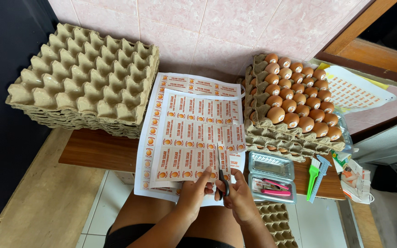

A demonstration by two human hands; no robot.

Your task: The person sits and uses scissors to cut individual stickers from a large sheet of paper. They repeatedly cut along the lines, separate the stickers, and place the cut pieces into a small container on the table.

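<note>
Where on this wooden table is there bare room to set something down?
Bare wood shows on the table between the empty tray stack and the label sheets. The right end is crowded: egg trays, a clear case, a green comb.

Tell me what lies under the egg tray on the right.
Under the egg tray sit more stacked trays, some eggs showing at their edges, on the wooden table. How full those lower trays are is hidden.
</note>
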